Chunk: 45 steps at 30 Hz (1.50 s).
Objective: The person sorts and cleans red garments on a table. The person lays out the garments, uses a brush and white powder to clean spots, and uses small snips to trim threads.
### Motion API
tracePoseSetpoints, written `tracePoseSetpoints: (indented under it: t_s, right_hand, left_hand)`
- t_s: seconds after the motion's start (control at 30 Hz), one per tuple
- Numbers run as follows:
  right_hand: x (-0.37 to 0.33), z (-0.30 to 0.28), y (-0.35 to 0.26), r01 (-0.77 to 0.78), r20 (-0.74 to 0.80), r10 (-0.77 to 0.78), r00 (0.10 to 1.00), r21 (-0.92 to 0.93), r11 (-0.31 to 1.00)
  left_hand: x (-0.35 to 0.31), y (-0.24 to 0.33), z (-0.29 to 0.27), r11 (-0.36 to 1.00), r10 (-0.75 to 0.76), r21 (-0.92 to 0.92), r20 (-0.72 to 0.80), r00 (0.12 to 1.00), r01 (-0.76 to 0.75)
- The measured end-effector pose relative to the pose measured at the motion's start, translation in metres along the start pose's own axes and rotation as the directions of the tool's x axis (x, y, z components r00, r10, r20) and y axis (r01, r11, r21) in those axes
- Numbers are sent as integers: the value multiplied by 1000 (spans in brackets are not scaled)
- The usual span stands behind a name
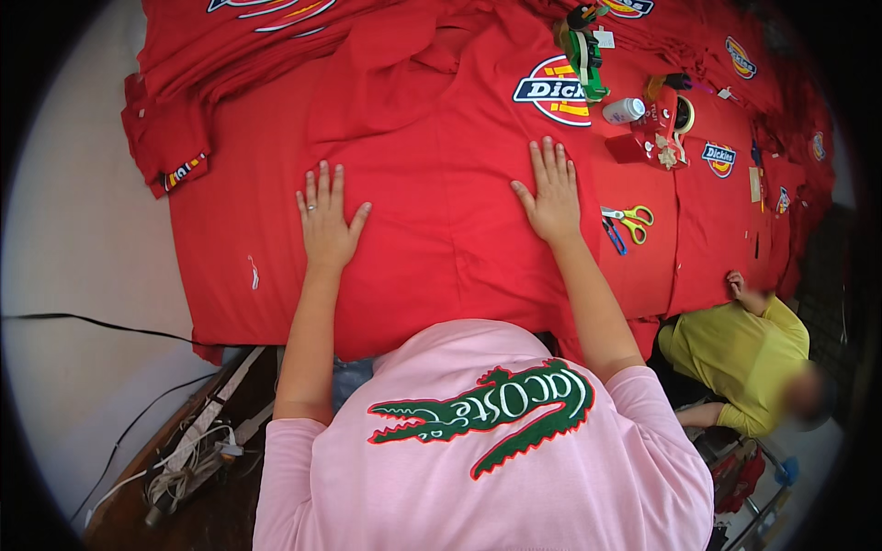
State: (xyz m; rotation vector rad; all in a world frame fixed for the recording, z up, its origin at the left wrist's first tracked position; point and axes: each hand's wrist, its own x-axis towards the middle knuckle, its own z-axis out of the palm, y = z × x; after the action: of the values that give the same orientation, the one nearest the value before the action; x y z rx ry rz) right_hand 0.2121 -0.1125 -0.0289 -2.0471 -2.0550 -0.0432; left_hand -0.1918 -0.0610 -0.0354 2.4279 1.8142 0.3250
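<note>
A red garment point(441, 220) with long folds at its far side is spread over the red-covered table before me. My left hand point(328, 220) lies flat on its left part, fingers stretched out and pointing away, a ring on one finger. On the right part my right hand point(552, 195) rests palm down, its thumb spread from the fingers. Neither hand holds anything. Just right of my right forearm are scissors with yellow-green handles point(636, 220) and a small blue cutter-like tool point(614, 237).
A green tape dispenser point(586, 66), a red tape dispenser point(654, 133) and a white bottle point(624, 111) stand at the far right. Heaped red garments point(230, 55) lie at the far left. A person in yellow point(740, 358) sits at the right; cables point(188, 468) hang lower left.
</note>
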Motion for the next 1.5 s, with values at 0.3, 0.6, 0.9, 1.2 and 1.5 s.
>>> tracePoseSetpoints:
  t_s: [0.3, 0.6, 0.9, 1.2, 1.5]
  right_hand:
    - [-1, -5, 34, -81, -136, 109, 985, 195, 978]
    - [-153, -57, 65, -453, -292, 430, 854, -13, 891]
    - [-162, -34, 50, -568, -424, 569, 704, 144, 810]
    - [-177, -29, 37, -529, -419, 543, 728, 161, 833]
    - [-178, -50, 31, -545, -440, 712, 548, 457, 702]
  left_hand:
    - [63, -19, 9, 992, -66, 93, -194, 979, 86]
    - [116, 100, 36, 903, 154, -356, -256, 954, -241]
    - [130, 88, 42, 915, 343, -88, -342, 875, -393]
    - [193, 63, 31, 943, 75, -334, 203, 976, -3]
    - [188, 39, -113, -832, 510, -383, -244, 825, 401]
